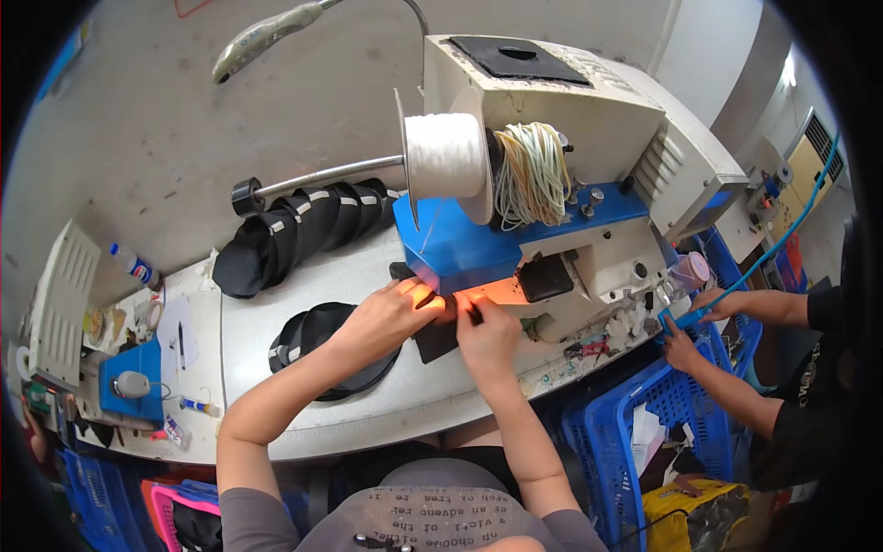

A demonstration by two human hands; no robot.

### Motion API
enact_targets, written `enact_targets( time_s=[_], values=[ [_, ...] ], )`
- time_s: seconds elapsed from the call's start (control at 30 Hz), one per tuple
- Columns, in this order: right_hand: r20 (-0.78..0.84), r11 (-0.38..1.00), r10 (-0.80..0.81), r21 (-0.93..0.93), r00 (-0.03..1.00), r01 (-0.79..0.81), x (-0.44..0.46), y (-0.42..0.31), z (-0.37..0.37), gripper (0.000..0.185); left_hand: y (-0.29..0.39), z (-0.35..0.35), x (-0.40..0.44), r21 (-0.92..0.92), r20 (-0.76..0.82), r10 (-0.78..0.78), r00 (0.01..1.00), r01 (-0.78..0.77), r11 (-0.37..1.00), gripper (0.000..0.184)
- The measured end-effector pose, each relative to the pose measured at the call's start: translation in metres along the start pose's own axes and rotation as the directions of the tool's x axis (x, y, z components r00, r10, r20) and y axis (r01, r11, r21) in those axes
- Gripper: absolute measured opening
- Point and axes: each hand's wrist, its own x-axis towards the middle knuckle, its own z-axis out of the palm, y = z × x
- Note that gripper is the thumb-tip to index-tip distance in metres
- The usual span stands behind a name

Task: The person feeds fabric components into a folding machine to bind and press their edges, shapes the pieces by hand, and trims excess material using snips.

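Under the blue head [460,244] of a machine, both hands are at a piece of black fabric [435,342], lit orange by a lamp there. My left hand [394,317] has its fingers bent and pressed on the fabric's left side. Close beside it, my right hand [487,336] pinches the fabric's right part between thumb and fingers. The machine head hides the far part of the piece. Left of my left forearm lies a small pile of curved black fabric pieces [317,324] with pale strips.
A nested row of black fabric pieces [313,225] lies along the table's back. A spool of white cord [444,156] sits above the machine. At right, another person's hands hold a blue object [682,317] above blue baskets [602,442]. A plastic bottle [135,267] stands at left.
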Motion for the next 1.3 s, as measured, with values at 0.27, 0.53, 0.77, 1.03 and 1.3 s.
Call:
enact_targets(
  time_s=[0.27, 0.53, 0.77, 1.03, 1.3],
  values=[
    [0.258, 0.729, 0.247, 0.586, 0.934, -0.354, -0.039, 0.034, -0.005, 0.015, 0.009, -0.002, -0.005, 0.015, -0.002, 0.020, 1.000, -0.020, 1.000, 0.021],
    [0.105, 0.798, 0.200, 0.560, 0.974, -0.224, -0.046, 0.023, -0.010, 0.011, 0.013, 0.004, -0.016, 0.072, -0.049, 0.089, 0.995, -0.085, 0.994, 0.041],
    [-0.025, 0.922, 0.063, 0.384, 0.998, -0.049, -0.037, 0.021, -0.008, 0.011, 0.009, 0.003, -0.014, 0.087, -0.110, 0.155, 0.982, -0.146, 0.985, 0.042],
    [0.030, 0.959, 0.064, 0.273, 0.998, -0.070, -0.024, 0.010, -0.010, 0.013, 0.006, -0.002, -0.007, 0.016, -0.055, 0.033, 0.998, -0.032, 0.999, 0.037],
    [0.090, 0.997, -0.043, 0.071, 0.995, 0.036, -0.002, -0.002, -0.006, 0.020, -0.007, 0.003, -0.006, -0.021, -0.066, -0.028, 0.997, 0.027, 0.999, 0.033]
  ],
)
